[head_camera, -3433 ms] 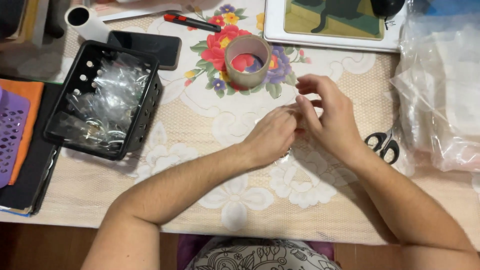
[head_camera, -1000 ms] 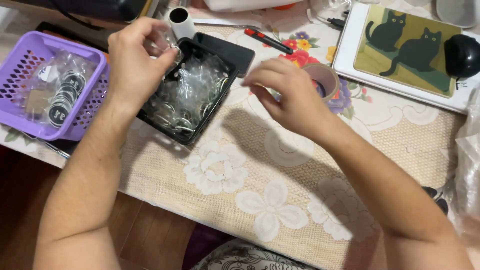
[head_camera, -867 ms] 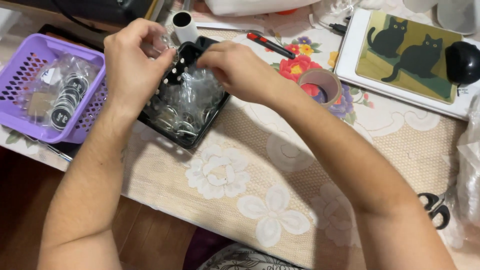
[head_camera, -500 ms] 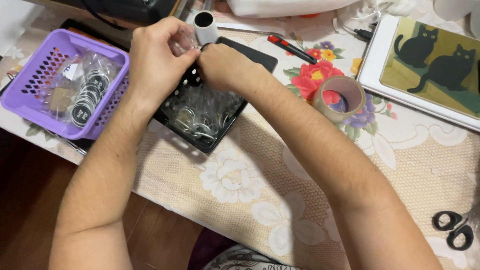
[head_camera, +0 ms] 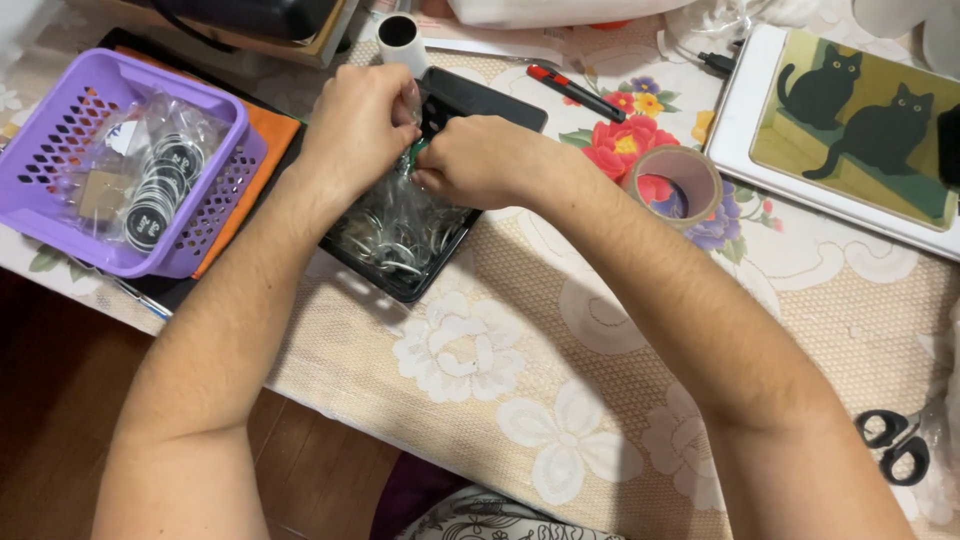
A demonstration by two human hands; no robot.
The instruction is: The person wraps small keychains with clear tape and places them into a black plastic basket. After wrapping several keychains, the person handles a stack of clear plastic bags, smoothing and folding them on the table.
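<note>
- Hands meet over a black tray [head_camera: 395,285] at the far left of the table, fingertips almost touching.
- Left hand [head_camera: 360,125] is curled shut, pinching the top of a clear plastic bag [head_camera: 400,205] that hangs into the tray.
- Right hand [head_camera: 475,160] is closed too, fingers pinched on a small green piece [head_camera: 417,152] at the bag's mouth; what the piece is cannot be told.
- Tray holds more clear bags with round rings inside.
- Purple basket [head_camera: 60,110] sits left of the tray, with bagged round black-and-white discs [head_camera: 160,185] in it.
- Roll of tape [head_camera: 680,180] lies right of the hands on the floral tablecloth [head_camera: 560,420].
- Black scissors [head_camera: 895,445] rest near the right edge.
- Cat-print board [head_camera: 850,110] lies far right.
</note>
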